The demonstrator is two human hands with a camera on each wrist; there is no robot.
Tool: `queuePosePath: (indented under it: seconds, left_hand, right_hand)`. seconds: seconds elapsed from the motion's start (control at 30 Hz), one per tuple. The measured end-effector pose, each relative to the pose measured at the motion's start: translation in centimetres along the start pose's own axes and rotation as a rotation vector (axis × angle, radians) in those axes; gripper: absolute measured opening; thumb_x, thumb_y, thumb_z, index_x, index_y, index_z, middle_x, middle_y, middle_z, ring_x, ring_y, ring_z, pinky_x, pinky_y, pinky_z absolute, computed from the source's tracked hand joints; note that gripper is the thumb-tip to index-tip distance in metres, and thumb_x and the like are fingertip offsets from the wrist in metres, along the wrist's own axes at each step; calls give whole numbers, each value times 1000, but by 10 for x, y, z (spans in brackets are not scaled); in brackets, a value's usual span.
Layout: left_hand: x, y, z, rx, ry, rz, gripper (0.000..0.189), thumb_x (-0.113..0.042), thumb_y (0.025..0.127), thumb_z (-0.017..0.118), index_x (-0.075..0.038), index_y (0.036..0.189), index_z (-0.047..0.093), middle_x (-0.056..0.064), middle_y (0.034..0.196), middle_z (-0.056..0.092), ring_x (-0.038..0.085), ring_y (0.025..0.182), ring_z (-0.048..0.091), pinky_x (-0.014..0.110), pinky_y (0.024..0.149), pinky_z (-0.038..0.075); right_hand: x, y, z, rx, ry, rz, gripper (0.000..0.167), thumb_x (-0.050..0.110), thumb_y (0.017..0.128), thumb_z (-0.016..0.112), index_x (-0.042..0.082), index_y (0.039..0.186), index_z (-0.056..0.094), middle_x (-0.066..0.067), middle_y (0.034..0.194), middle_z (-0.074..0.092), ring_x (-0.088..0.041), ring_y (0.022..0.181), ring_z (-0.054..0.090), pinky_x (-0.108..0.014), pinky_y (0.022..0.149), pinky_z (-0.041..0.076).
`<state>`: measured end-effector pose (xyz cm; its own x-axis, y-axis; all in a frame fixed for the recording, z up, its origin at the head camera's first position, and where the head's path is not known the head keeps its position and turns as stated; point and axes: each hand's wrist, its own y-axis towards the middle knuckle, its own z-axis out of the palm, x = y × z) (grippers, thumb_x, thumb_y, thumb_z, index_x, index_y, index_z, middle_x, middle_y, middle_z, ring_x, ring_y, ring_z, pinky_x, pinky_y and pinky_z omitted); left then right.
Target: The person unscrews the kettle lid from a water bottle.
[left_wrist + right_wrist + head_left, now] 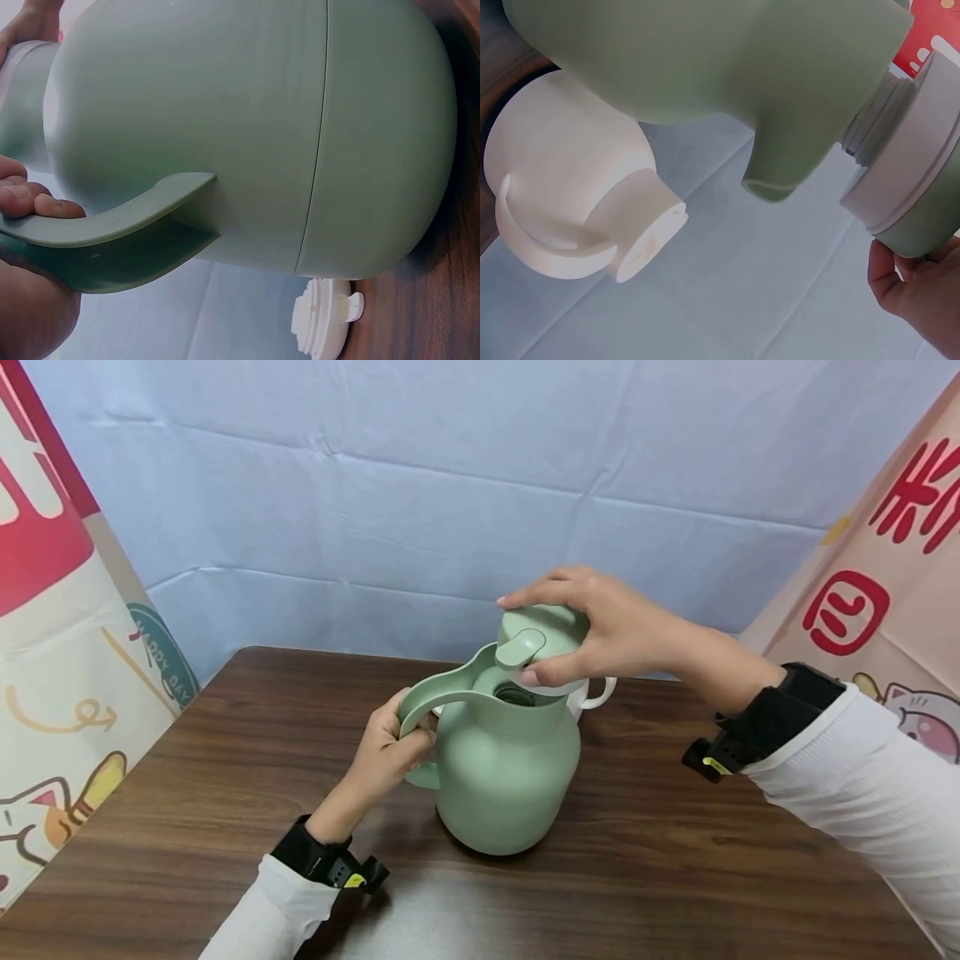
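Note:
A pale green thermos jug (pixel 502 777) stands upright on the brown table. My left hand (pixel 386 747) grips its handle (pixel 112 225), fingers wrapped round the upper part. Over the mouth, my right hand (pixel 611 614) holds the jug's round green lid (pixel 558 622) between thumb and fingers. The lid is tilted; its threaded plug (pixel 881 112) shows outside the mouth in the right wrist view. Behind the green jug stands a white jug (pixel 562 150) with a curved handle, mostly hidden in the head view.
A white lid-like piece (pixel 322 319) lies on the table (pixel 247 777) behind the green jug, seen in the left wrist view. A pale blue cloth (pixel 375 510) hangs behind the table. Printed cloths (pixel 862 602) hang at both sides.

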<state>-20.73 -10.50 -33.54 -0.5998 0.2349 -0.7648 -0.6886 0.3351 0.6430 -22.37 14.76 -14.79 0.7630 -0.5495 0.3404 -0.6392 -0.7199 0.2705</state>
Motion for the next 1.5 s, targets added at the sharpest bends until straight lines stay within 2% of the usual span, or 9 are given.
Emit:
queuePosePath:
  seconds: [0.23,0.37,0.6,0.73,1.0,1.17,1.5]
  left_hand:
    - [0,-1,-2,2,5,18,20,12,85,40,-6,92,47,2,53,35,15,41,30,31,40,29]
    - [0,-2,-3,3,5,28,21,12,85,39,-6,92,47,2,53,35,15,41,29,31,40,29]
    - [-1,-3,-3,-3,4,27,13,11,86,41,0,92,45,3,53,34,15,41,29,31,40,29]
    - [0,-3,-3,2,5,27,18,10,86,40,-4,95,47,2,54,35,14,41,29,31,40,29]
    - [0,-2,-3,12,-6,22,19,9,87,41,-6,96,48,2,54,34,14,41,27,31,40,28]
    - [0,-2,-3,10,-5,32,19,10,86,40,-6,95,47,2,54,35,15,41,28,31,40,28]
    - [1,-2,-3,13,-12,41,20,12,85,39,-5,91,46,2,54,34,14,41,29,31,40,29]
  right_hand:
    - [1,-5,-8,-7,-36,31,60,30,71,79,25,127,58,1,111,55,-18,97,45,-39,71,40]
    - [2,-9,-13,-2,-70,55,62,32,71,79,27,128,57,1,112,54,-18,98,43,-39,71,38]
    - [2,-19,-23,1,-118,57,63,33,69,81,26,127,58,2,112,54,-17,97,43,-38,71,36]
    - [-1,-26,-24,5,-141,66,64,33,68,82,26,127,58,-2,108,54,-18,92,44,-38,69,36]
    - [-8,-38,-28,2,-166,109,68,33,69,82,28,131,54,-2,99,50,-17,81,42,-37,65,36]
    - [-14,-45,-31,19,-174,109,69,32,68,82,27,131,54,-3,97,50,-17,82,43,-37,65,35]
    - [-28,-53,-27,76,-175,171,68,33,62,86,25,123,59,-5,100,51,-19,84,45,-37,65,37]
